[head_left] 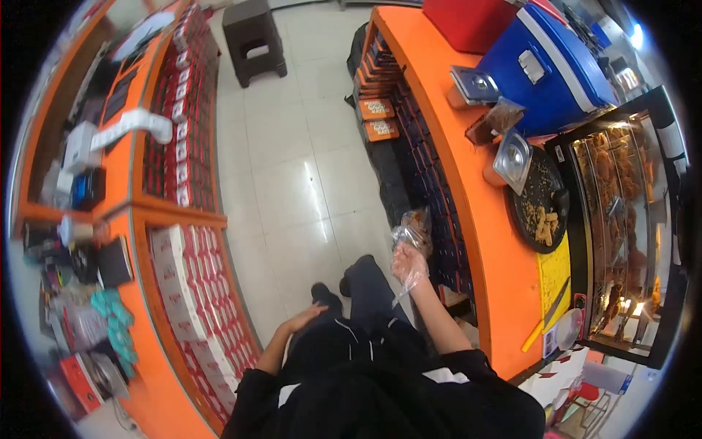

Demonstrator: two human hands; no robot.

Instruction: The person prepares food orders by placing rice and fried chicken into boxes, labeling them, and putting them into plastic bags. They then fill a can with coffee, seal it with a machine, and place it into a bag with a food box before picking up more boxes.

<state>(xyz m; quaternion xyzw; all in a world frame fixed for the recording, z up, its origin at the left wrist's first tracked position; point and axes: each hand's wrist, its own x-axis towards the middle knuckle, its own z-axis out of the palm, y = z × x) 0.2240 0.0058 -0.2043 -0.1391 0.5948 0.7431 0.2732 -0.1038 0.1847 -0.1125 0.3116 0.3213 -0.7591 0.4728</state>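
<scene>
My right hand (409,265), in a clear plastic glove, is closed on a clear plastic bag (414,227) with something brownish in it. The bag is beside the orange counter's open shelf side, above the floor; its exact contents cannot be made out. My left hand (306,317) is bare and holds nothing. Its fingers stretch out flat near my left thigh.
On the orange counter (457,194) stand a blue cooler (541,73), lidded steel containers (514,157), a black pan (530,212) with food pieces and a yellow-handled knife (537,333) on a yellow board. Stacked boxes (194,293) fill the left shelves. A dark stool (252,36) stands ahead.
</scene>
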